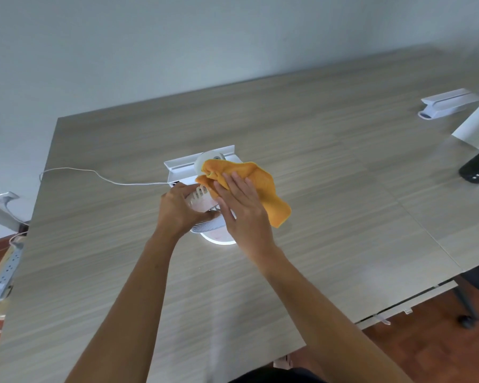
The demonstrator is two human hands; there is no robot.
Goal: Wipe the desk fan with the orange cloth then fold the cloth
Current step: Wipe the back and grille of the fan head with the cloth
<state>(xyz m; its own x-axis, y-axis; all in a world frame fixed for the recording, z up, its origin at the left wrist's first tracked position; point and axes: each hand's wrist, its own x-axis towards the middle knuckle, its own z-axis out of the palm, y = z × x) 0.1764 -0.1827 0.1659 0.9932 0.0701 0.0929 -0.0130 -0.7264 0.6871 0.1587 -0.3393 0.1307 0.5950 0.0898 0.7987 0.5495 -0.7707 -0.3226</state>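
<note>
I steady the fan mid-counter with my left hand curled round its grille, my right hand pressing the cloth flat-fingered over its top: wiping underway, next likely the grille's near side.

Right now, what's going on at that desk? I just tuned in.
A person is wiping a small white desk fan in the middle of the wooden desk. The left hand grips the fan's grille to steady it, while the right hand presses the orange cloth flat over the top of the fan. The cloth is bunched and draped, not yet folded. A white cable runs from the fan off the desk's left edge.
</note>
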